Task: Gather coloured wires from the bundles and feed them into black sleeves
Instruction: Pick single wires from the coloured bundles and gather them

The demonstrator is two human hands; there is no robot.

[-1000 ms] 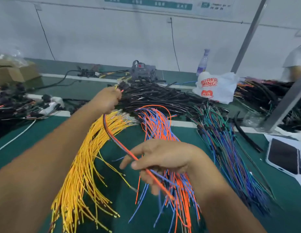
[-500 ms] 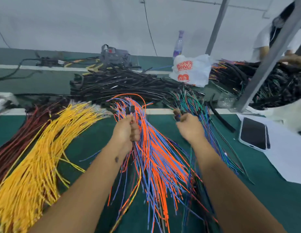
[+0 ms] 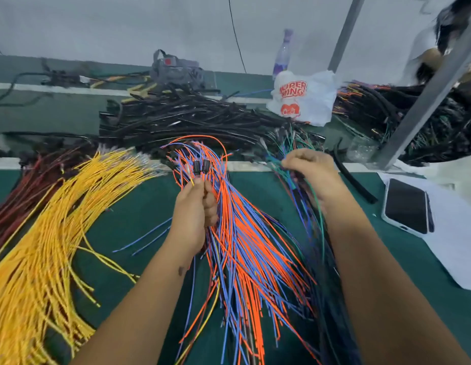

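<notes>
Left hand is clamped on a few gathered wires topped by two black connectors, held upright over the orange-blue bundle at centre. Right hand, at 2 o'clock of the left, is pinched on wires of the green-blue bundle. Yellow bundle is spread at 9 o'clock, dark red bundle just beyond it. Phone lies face up at 3 o'clock on white paper. Black sleeves are piled at 12 o'clock, behind the white strip. White bag at 1 o'clock is printed in red, partly read as "UPER MING". Bottle stands behind it.
</notes>
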